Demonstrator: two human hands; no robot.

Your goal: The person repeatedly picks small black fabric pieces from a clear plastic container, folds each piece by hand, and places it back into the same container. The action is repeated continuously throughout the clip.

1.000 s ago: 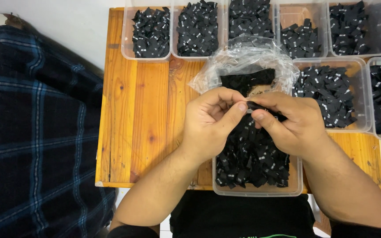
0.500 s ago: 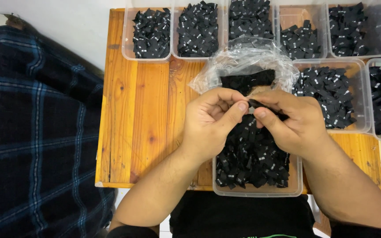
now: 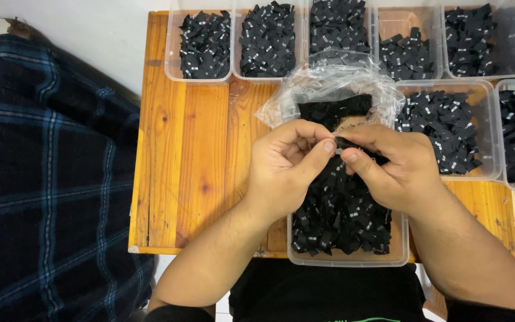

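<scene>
Wooden table unchanged; both hands still pinch a label.

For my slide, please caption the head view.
Both hands, left hand and right hand, pinch a black label above a clear tub.

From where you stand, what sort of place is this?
Probably a small garment-label sorting bench: clear plastic tubs of small black fabric labels on a wooden table, both hands pinching one.
</scene>
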